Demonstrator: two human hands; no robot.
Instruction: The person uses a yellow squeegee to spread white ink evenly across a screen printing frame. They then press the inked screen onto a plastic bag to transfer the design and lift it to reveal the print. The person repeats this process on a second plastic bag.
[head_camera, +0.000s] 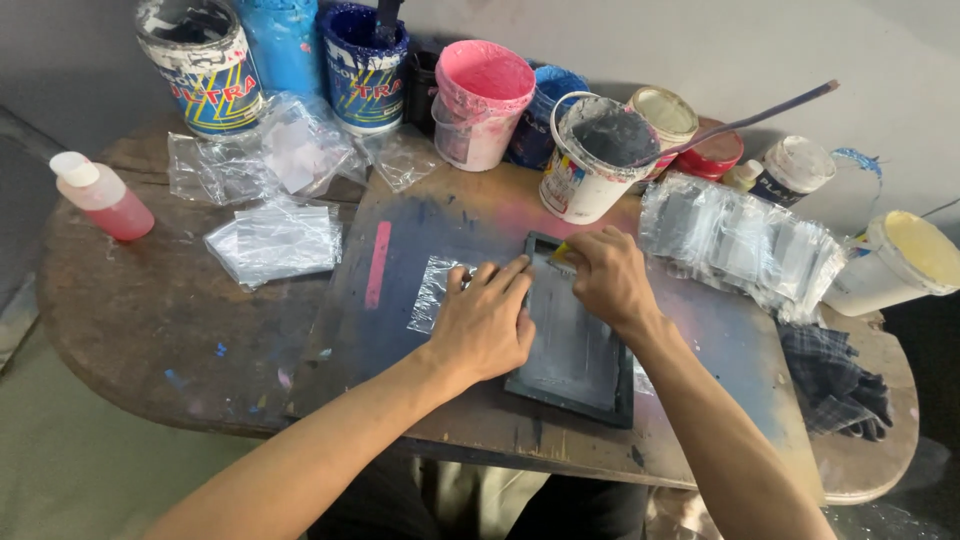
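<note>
From my remote seat I see my left hand pressed flat, fingers spread, on the left edge of the dark screen frame, which lies tilted on the stained board. My right hand is curled narrowly on a small yellow-edged squeegee at the frame's top corner. A clear bag pokes out from under the frame's left side. Paint pots stand behind: a pink one and a white one with a stir stick. A stack of bags lies right of the frame.
</note>
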